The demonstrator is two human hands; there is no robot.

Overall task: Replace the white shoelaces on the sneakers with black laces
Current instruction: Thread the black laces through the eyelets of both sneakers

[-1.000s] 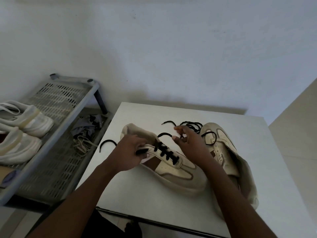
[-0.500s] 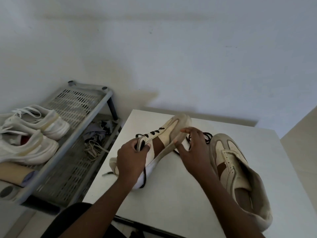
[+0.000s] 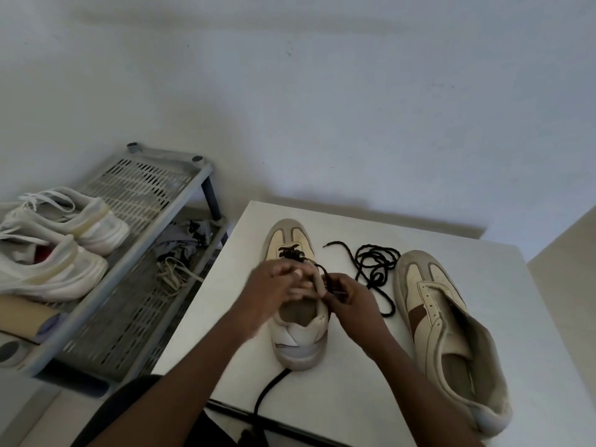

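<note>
Sneaker (image 3: 298, 337) mid table (image 3: 451, 233), heel at near edge. Right hand (image 3: 353, 301) pinching black lace (image 3: 326, 279); left hand (image 3: 279, 287) blurry, can't tell grip.

The white counter (image 3: 483, 262) is carrying a partly laced sneaker (image 3: 296, 343) and an unlaced sneaker (image 3: 451, 333); a loose black lace (image 3: 374, 266) is lying between them.

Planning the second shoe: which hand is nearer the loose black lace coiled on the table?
Right. The right hand lies just beside the loose black lace; the left hand is across the sneaker.
</note>
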